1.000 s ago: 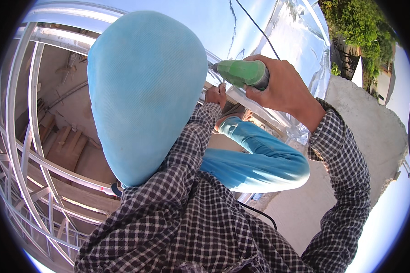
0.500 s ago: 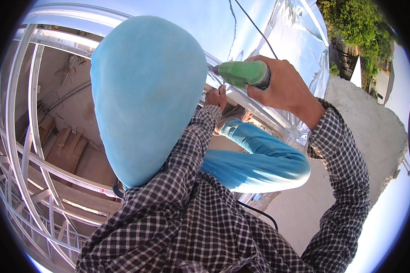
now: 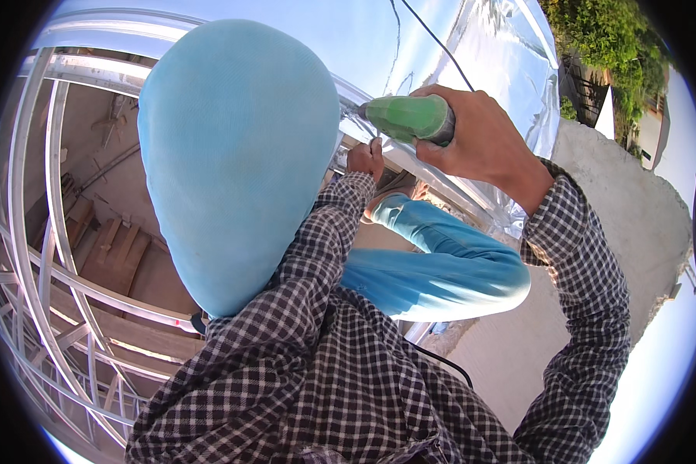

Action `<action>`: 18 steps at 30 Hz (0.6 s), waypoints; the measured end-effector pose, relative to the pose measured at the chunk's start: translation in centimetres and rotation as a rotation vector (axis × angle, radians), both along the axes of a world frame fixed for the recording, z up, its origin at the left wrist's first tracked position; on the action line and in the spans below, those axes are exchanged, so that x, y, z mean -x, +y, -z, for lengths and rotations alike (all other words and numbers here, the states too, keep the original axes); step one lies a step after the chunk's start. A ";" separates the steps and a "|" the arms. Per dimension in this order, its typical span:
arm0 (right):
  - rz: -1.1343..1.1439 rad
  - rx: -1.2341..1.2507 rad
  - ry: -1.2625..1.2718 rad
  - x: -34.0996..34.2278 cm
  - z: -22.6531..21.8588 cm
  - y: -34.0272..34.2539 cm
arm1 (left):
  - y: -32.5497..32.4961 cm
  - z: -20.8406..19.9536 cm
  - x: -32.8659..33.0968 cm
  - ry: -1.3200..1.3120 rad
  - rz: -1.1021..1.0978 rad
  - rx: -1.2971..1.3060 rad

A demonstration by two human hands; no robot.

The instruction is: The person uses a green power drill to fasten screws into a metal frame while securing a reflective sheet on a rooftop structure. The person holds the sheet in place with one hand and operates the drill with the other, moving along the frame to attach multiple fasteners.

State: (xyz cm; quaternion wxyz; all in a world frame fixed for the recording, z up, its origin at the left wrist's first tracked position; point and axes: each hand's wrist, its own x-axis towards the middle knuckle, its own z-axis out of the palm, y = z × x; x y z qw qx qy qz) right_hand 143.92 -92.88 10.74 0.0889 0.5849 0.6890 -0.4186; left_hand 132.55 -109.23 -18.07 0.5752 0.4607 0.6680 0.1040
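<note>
While the right hand (image 3: 483,143) aims a green power tool (image 3: 404,117), the left hand (image 3: 366,159) sits close below its nose

Because the right hand wraps the tool's body from behind, the nose can point across to the left; the grip looks chosen for pushing and aiming. The left hand's fingers are curled by the metal rail (image 3: 448,181), probably to guide or brace something there; whether anything is pinched between them, I cannot tell. Nor is it clear whether the tool's tip touches metal.

Nearer the camera, the left knee (image 3: 240,155) rises, folded, and the right leg (image 3: 441,278) lies bent sideways, a crouch that seems meant for balance. Beyond the rail spreads shiny foil sheeting (image 3: 506,81); a dark cable (image 3: 443,46) crosses it toward the right hand, apparently led in clear of the nose. Rough concrete (image 3: 611,209) lies to the right, and open metal framing (image 3: 52,155) stands to the left, over boards (image 3: 116,259) below.
</note>
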 end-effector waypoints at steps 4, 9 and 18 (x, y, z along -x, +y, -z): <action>0.023 -0.010 0.056 -0.6 0.3 0.0 | -0.3 0.6 -0.1 -0.005 -0.006 -0.047; 0.003 -0.018 0.019 -0.2 0.5 0.1 | -1.0 1.6 -0.1 0.010 -0.006 -0.085; 0.005 0.008 0.044 -0.2 0.4 0.3 | -0.3 0.7 0.0 0.009 -0.019 -0.024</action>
